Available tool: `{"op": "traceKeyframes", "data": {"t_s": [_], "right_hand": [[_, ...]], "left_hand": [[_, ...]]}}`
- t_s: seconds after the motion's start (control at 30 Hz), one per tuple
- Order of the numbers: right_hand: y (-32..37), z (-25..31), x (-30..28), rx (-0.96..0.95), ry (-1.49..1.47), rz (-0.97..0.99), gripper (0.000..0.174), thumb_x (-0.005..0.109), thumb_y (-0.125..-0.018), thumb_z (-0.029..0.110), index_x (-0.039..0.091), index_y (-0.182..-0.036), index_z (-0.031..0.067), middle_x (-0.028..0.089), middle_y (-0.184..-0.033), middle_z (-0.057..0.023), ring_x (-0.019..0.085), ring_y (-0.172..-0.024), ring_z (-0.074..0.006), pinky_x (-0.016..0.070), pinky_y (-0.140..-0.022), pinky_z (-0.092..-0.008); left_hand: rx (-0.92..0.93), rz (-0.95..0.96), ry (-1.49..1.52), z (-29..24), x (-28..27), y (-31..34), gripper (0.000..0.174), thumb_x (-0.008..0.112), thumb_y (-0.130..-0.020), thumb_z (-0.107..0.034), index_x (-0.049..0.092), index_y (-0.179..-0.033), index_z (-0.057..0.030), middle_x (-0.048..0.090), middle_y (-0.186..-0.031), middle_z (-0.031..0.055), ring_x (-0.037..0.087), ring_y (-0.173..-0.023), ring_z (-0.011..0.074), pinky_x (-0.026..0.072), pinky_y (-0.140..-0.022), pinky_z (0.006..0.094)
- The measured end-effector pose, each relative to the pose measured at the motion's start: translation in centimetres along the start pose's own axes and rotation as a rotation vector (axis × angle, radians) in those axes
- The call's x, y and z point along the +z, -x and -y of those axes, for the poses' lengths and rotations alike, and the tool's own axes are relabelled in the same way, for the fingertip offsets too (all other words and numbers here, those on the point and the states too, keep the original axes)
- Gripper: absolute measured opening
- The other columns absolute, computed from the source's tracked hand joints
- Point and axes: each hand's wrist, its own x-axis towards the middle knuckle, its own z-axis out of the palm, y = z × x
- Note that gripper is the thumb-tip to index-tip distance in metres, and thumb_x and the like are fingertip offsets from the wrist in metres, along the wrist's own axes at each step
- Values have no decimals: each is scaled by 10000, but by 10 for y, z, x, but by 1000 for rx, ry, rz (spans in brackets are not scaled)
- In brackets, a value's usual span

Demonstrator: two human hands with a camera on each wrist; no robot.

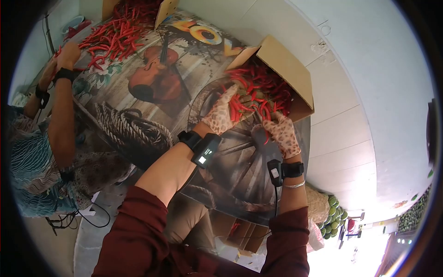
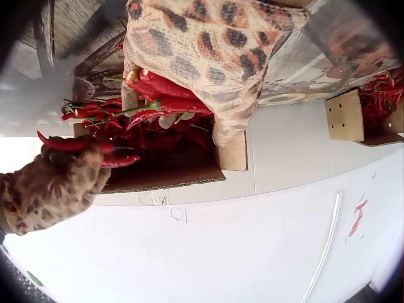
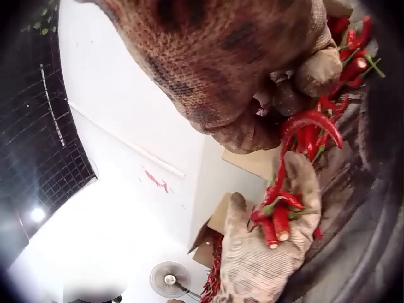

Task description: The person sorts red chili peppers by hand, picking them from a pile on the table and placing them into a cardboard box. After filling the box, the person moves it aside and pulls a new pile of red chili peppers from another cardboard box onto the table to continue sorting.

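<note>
Both hands wear cream gloves with brown spots. My left hand (image 1: 219, 114) holds several red chili peppers (image 2: 170, 95) between its fingers and thumb, their cut ends and green stems showing. To its right, my right hand (image 1: 284, 135) grips chili peppers too; one red chili (image 2: 60, 142) sticks out past its curled fingers in the left wrist view. A long curved chili (image 3: 315, 120) lies between the two hands in the right wrist view. Just beyond the hands, a cardboard box (image 1: 288, 69) lies with its opening towards me, red chilies (image 1: 263, 83) filling it and spilling out.
The table cover (image 1: 198, 152) is printed with a violin, rope and wheel. Back left, a chili heap (image 1: 115, 39) spills from another cardboard box (image 1: 166, 13). A second person (image 1: 41, 157) sits at the left, hands raised beside that heap. A pale wall (image 1: 332, 92) borders the table's far side.
</note>
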Motion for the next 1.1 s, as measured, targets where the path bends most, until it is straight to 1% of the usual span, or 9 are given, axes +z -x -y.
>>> {"op": "traceKeyframes", "data": {"t_s": [0.03,0.07,0.17,0.3,0.43,0.57,0.67,0.9,1.1], "right_hand": [[-5,-2,-1,-64,-107,-30,271,643,-769,207,608,-856,-47,630,-770,-143,578,-674,-174,457,-622,-305],[-11,-1,2,-382,-69,-72,267,640,-797,203,606,-879,-49,636,-804,-132,560,-689,-149,455,-628,-298],[-9,38,5,-218,-194,-11,269,634,-816,206,616,-931,-36,645,-859,-138,594,-730,-192,465,-663,-306],[-20,31,-2,-418,-151,-180,298,612,-832,243,627,-989,-10,655,-918,-150,627,-806,-242,477,-746,-322],[-30,-25,-22,-228,140,-277,356,600,-837,293,619,-1054,12,638,-999,-170,620,-906,-291,476,-799,-351],[-26,-62,-19,-68,604,-295,670,648,-771,468,495,-1267,44,508,-1234,-225,526,-1116,-344,435,-927,-395],[-25,-58,-8,78,604,-190,781,649,-748,522,436,-1317,32,458,-1287,-238,475,-1180,-353,410,-962,-407],[-38,-51,1,-20,578,-166,640,641,-758,438,508,-1226,21,543,-1192,-224,537,-1097,-344,435,-922,-414],[-30,-39,11,4,563,-148,389,588,-745,259,588,-1028,-8,624,-929,-247,600,-917,-381,473,-813,-420]], "left_hand": [[-2,-1,-4,-1,0,0,371,561,-893,-385,556,-1085,-67,629,-1044,119,606,-981,268,527,-835,464],[-18,8,25,0,-2,0,377,562,-893,-385,551,-1094,-66,629,-1045,119,601,-988,268,524,-836,470],[-49,5,54,1,4,4,379,565,-891,-383,548,-1104,-70,630,-1044,120,604,-973,270,527,-815,460],[-118,24,-57,-5,-1,4,360,579,-888,-342,550,-1129,-76,636,-1044,121,630,-902,258,541,-742,404],[-42,-51,-111,-2,-5,1,352,538,-913,-283,527,-1194,-72,638,-1046,127,641,-858,234,542,-710,370],[-28,-32,-130,-2,-4,8,341,460,-943,-233,507,-1240,-70,636,-1058,119,636,-869,212,542,-697,352],[-9,-23,-150,-3,-4,7,332,448,-946,-231,519,-1226,-67,635,-1064,117,633,-880,214,544,-697,360],[3,-30,-89,-2,0,4,263,574,-888,-200,559,-1106,-54,632,-1019,106,640,-862,230,559,-642,392],[28,-22,-119,-2,0,6,260,584,-883,-193,565,-1091,-39,637,-998,114,643,-856,234,565,-633,378]]}}
